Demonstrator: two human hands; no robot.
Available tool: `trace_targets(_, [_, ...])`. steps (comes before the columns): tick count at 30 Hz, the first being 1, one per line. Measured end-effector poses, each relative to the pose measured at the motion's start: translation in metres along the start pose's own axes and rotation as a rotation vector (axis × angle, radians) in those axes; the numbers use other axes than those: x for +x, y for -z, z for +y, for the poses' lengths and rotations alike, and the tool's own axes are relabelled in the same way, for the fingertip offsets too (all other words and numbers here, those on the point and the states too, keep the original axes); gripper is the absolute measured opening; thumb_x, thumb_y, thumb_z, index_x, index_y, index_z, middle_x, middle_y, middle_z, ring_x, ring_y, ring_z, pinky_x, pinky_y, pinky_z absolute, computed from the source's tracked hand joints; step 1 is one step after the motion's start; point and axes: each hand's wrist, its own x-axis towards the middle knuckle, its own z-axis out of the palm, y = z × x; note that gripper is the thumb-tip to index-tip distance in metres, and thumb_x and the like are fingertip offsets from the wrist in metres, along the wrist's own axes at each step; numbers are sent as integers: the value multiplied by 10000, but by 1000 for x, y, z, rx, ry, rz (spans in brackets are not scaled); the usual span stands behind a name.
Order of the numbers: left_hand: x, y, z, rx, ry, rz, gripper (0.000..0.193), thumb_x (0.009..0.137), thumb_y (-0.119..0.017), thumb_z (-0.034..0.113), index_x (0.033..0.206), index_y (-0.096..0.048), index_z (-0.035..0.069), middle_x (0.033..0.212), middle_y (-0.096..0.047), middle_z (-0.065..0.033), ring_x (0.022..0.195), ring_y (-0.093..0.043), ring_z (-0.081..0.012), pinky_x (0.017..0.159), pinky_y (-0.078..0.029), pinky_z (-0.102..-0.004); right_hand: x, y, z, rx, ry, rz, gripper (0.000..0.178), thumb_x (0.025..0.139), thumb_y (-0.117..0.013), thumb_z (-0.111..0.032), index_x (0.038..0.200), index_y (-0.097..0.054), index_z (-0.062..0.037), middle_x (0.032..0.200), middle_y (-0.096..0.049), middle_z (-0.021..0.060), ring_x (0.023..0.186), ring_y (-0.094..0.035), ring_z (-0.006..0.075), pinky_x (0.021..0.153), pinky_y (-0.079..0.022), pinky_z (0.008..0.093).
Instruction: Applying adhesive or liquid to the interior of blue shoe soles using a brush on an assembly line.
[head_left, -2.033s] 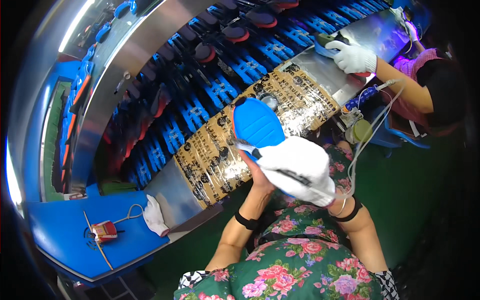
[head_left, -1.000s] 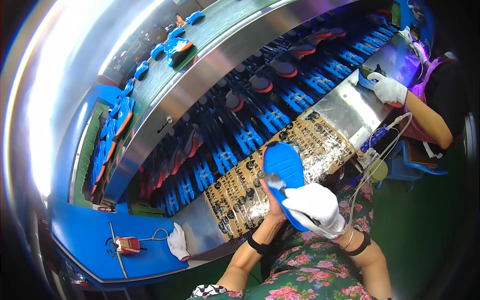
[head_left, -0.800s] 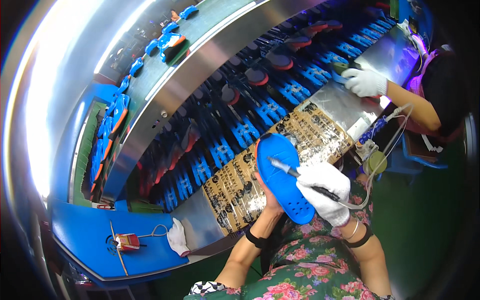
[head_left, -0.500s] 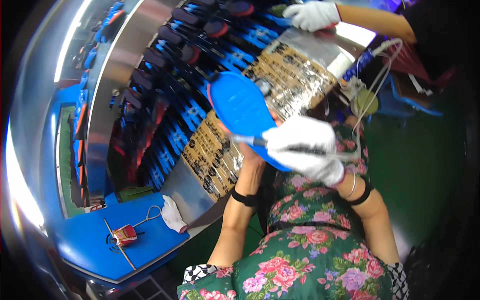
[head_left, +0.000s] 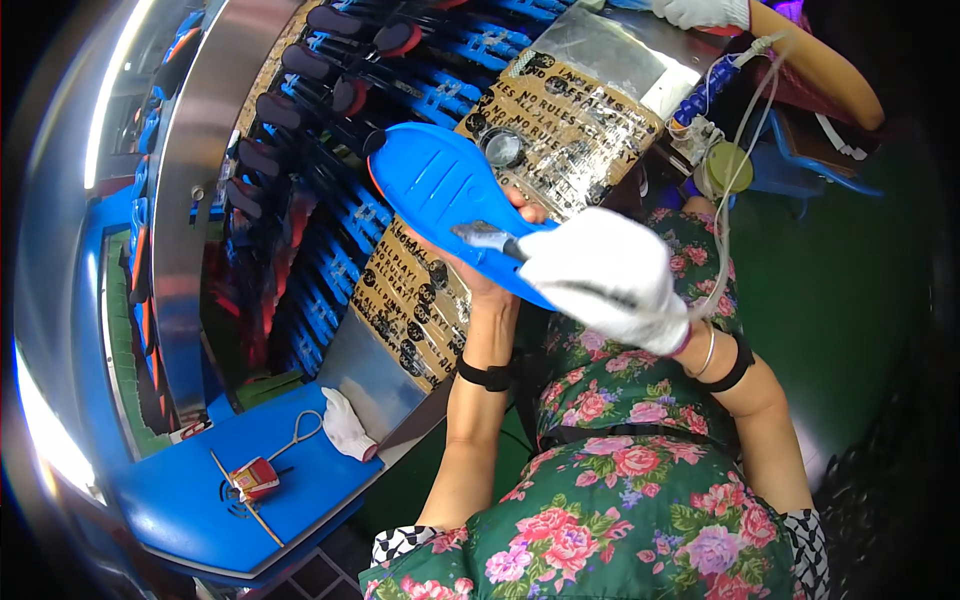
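A blue shoe sole [head_left: 425, 185] lies tilted in my bare left hand [head_left: 472, 275], whose palm is beneath it and whose fingers curl round its far edge. My right hand [head_left: 600, 275], in a white knitted glove, is closed round a brush [head_left: 485, 237]. The brush's flat tip rests on the upper face of the sole, near its middle. A thin pale tube [head_left: 715, 290] runs by the gloved hand; whether it joins the brush is hidden. The sole's near end disappears behind the glove.
Cardboard covered with clear film [head_left: 545, 130] lines the bench, with a small round dish [head_left: 502, 148] on it. Several blue-and-black shoe parts [head_left: 345, 215] stand in rows behind. A co-worker's gloved hand [head_left: 705, 12] is at upper right. A blue ledge [head_left: 190, 500] holds a white glove [head_left: 347, 425].
The sole has shifted left and slightly up with my left hand. The brush in my right hand now lies farther onto the sole's face. The co-worker's hand appears farther right.
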Motion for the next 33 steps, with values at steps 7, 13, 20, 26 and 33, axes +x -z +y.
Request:
trace_targets(7, [8, 11, 4, -19, -88, 13, 1085, 726, -406, 977, 1387, -467, 119, 961, -660, -192, 753, -644, -349, 728, -523, -508, -4, 4, 9, 334, -235, -11, 200, 770, -796, -24, 965, -766, -59, 957, -765, 81, 841, -720, 176, 761, -577, 332])
trace_targets(13, [16, 20, 12, -13, -20, -95, 1080, 685, -456, 977, 1265, -516, 68, 950, -669, -161, 863, -649, -320, 820, -544, -470, -19, 0, -6, -28, 74, -75, 273, 788, -785, -32, 1050, -769, -107, 1010, -751, 93, 871, -711, 262, 760, -573, 378])
trace_targets(20, [13, 15, 9, -122, -44, -146, 1035, 691, -573, 918, 1150, -564, -9, 935, -626, -101, 945, -591, -269, 933, -512, -403, -18, 9, -1, 175, -186, 33, 163, 782, -785, 12, 938, -765, -31, 990, -751, 140, 872, -722, 265, 751, -574, 372])
trace_targets(26, [17, 26, 17, -66, -44, -149, 1002, 721, -554, 902, 1156, -537, -1, 976, -615, -94, 924, -589, -251, 896, -525, -391, -22, 8, -7, 326, -264, -98, 139, 758, -811, -19, 884, -771, -63, 928, -759, 107, 811, -723, 237, 729, -573, 354])
trace_targets(33, [28, 8, 23, -52, -10, -82, 1099, 735, -407, 964, 1318, -507, 38, 967, -640, -168, 792, -643, -293, 756, -538, -455, -30, 9, 3, -75, 95, -90, 254, 800, -788, -41, 1047, -754, -91, 1007, -746, 92, 880, -707, 266, 727, -568, 365])
